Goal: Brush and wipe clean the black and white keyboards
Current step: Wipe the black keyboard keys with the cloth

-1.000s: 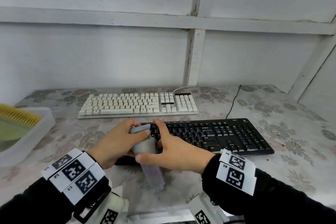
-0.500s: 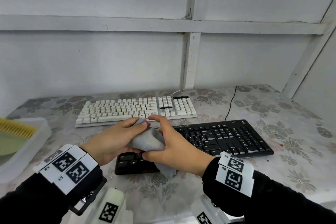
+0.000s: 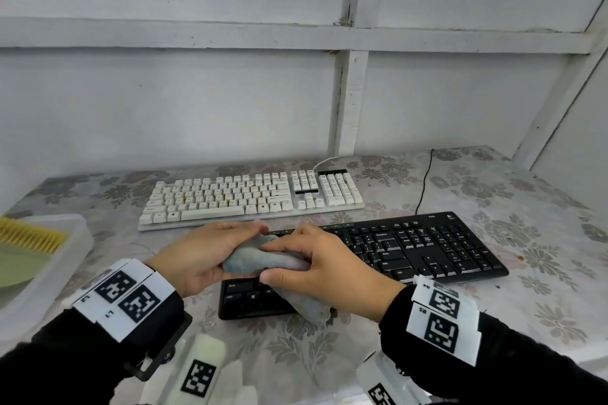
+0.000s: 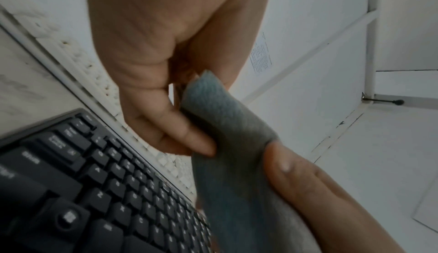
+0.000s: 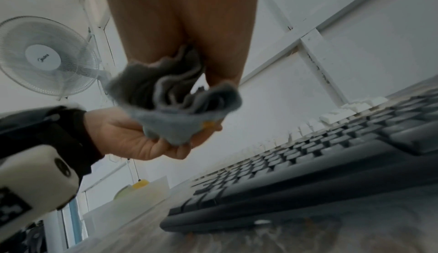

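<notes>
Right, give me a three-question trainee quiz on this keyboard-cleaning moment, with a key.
1. True or false: both hands hold the cloth.
2. Which keyboard lies nearer the person: A) white B) black?
3. Fill in: the yellow-bristled brush lies in the ___ at far left.

Key: 1. True: left hand and right hand each have a grip on it. 2. B. 3. tray.
</notes>
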The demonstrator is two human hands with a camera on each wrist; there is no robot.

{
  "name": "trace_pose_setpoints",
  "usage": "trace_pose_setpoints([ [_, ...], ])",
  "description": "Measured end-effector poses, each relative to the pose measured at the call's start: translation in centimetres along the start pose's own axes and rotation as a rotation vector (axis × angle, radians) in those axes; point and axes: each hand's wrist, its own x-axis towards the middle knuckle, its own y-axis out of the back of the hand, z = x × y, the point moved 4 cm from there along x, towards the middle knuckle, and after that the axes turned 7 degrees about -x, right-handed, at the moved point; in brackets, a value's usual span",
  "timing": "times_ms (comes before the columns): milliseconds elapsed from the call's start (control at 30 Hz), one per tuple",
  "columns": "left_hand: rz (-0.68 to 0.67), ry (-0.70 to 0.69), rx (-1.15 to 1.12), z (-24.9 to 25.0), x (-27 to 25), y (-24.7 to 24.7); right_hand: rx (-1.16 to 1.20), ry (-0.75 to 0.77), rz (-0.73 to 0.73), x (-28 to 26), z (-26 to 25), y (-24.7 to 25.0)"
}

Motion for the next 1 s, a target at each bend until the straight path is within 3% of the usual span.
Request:
trace_pose_setpoints([
  [133, -0.001, 0.016, 0.038, 0.0, -0.2, 1.1, -0.051, -0.031, -0.235, 1.2, 0.2, -0.2],
  [200, 0.033, 0.001, 0.107, 0.2, -0.2, 2.3, -0.128, -0.100, -0.286, 2.4, 0.8, 0.2],
  [367, 0.116, -0.049, 0.364, -0.1, 0.1, 4.8, -0.243, -0.195, -0.077, 6.8, 2.9, 0.1],
  [533, -0.001, -0.012, 0.803, -1.7, 1.0, 5.1, -0.395, -0.274, -0.282, 7.3, 4.3, -3.1],
  [600, -0.054, -0.042, 0.923, -1.9, 1.4, 4.8, -0.442, -0.253, -0.288, 7.4, 4.3, -3.4],
  [667, -0.124, -0.071, 0.944, -2.0, 1.7, 4.4, -0.487, -0.245, -0.271, 8.0, 4.8, -3.7],
  [800, -0.243, -0.123, 1.035, -2.5, 3.0, 4.7, -0.579, -0.169, -0.379, 8.9, 5.2, -4.7],
  [1000, -0.283, -0.129, 1.132, -3.1, 4.4, 6.1, -0.600, -0.206, -0.377, 11.5, 4.8, -4.5],
])
